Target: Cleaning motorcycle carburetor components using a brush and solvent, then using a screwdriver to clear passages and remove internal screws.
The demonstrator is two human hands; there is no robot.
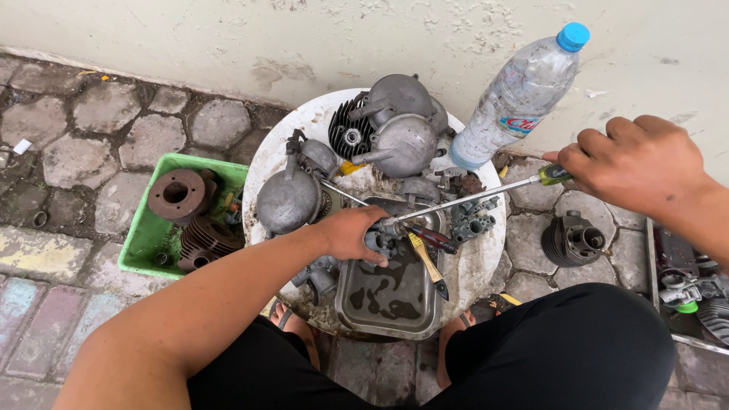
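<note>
Left hand (351, 234) closed around a small grey carburettor (380, 241), fingers curled over its top, thumb underneath. The carburettor is held just above the upper edge of a rectangular metal tray (357, 313) that has dark oily liquid pooled in its bottom.

Right hand (636, 156) in a fist around the green-and-yellow handle of a long screwdriver (471, 200), fingers pressed together, knuckles up. The steel shaft runs down and left from the fist; its tip meets the carburettor at the left hand's fingertips. Exact contact point hidden by the fingers.

A paintbrush (425, 258) with a yellow ferrule lies slanted across the tray's upper right part, bristles pointing down-right. A second tool with a dark red handle (433, 238) lies just above it.

The tray sits on a round white table top (486, 266), stained and crowded. Behind the tray: two rounded grey engine covers (399, 125), a finned black cylinder (345, 125), another grey housing (288, 199) at left, a small grey valve block (472, 222) at right.

A clear plastic bottle (520, 95) with a blue cap leans against the wall behind the table.

A green plastic crate (144, 235) on the paving at left holds a rusty flanged part (176, 193) and a finned cylinder. Another finned cylinder (571, 239) stands on the cobbles at right.
</note>
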